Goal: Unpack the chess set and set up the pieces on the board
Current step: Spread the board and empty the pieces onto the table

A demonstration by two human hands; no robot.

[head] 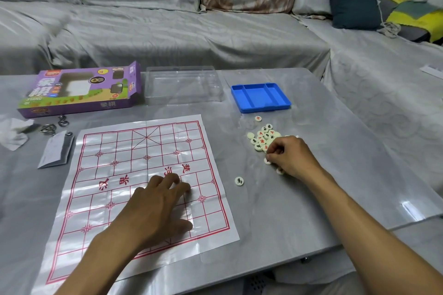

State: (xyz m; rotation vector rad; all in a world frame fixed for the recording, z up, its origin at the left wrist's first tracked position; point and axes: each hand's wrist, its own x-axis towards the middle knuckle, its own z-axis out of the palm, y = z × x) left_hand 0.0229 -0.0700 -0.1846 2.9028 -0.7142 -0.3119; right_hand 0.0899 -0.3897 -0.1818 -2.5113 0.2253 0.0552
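Pieces: small cream round discs w/ red or black characters [263, 137], heaped on the grey glossy tabletop [323, 151] right of the board; one stray black-marked disc [239, 181] nearer you.
Handling: light, hard, prob. slippery on this surface; pinch each by the rim, one at a time.
Board: thin white plastic sheet w/ red grid [119, 165], creased, likely to slide, so keep it pinned.
Left hand [158, 201]: fingers spread flat, pressing the sheet.
Right hand [291, 154]: fingers curled at the heap's near edge; can't tell if they pinch a disc.
Beyond: blue plastic tray [261, 97], clear lid [182, 84], purple carton [79, 90].

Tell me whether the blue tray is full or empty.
Empty: the blue tray shows bare compartments; the pieces lie on the table.
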